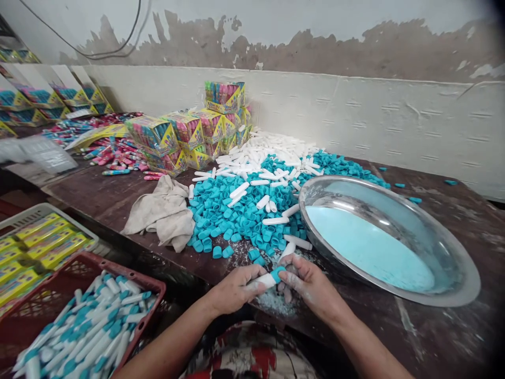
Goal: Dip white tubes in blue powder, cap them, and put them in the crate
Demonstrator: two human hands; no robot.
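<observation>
My left hand (235, 288) is closed around a white tube (265, 280) at the table's near edge. My right hand (308, 283) pinches a teal cap (278, 272) sitting on the tube's end. Both hands are dusted with pale powder. Just beyond them lies a heap of teal caps (240, 208) with loose white tubes (268, 150) scattered over it and piled behind it. A wide steel bowl (453, 273) holding pale blue powder (366, 247) stands to the right of my hands.
A crumpled beige cloth (163, 210) lies left of the caps. Stacked colourful packs (189, 134) stand at the back. A red crate (155, 289) of capped tubes sits lower left, beside a white crate (23, 216) of yellow packs. A wall runs behind the table.
</observation>
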